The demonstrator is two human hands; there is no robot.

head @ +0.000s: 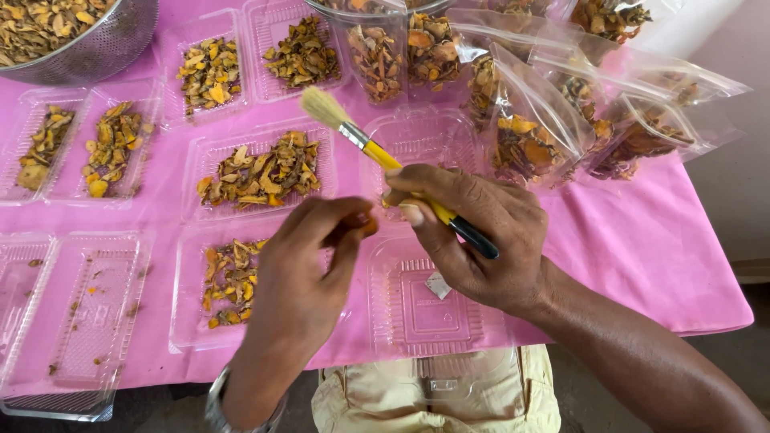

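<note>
Most of the view is the worktop, covered in a pink cloth. On it lie rows of clear plastic trays, some filled with dried orange-brown slices, some nearly bare. A metal colander heaped with the same slices sits at the far left corner, and clear zip bags stuffed with slices lie at the far right.

My right hand hovers above the near trays, its grip closed around a brush with a yellow and black handle; the pale bristles point up and away from me, towards the far trays.

My left hand is just beside it. Thumb and fingers are pinched shut on a small orange piece, held close under the brush handle. I cannot tell whether piece and brush touch. A metal watch rings my left wrist.
</note>
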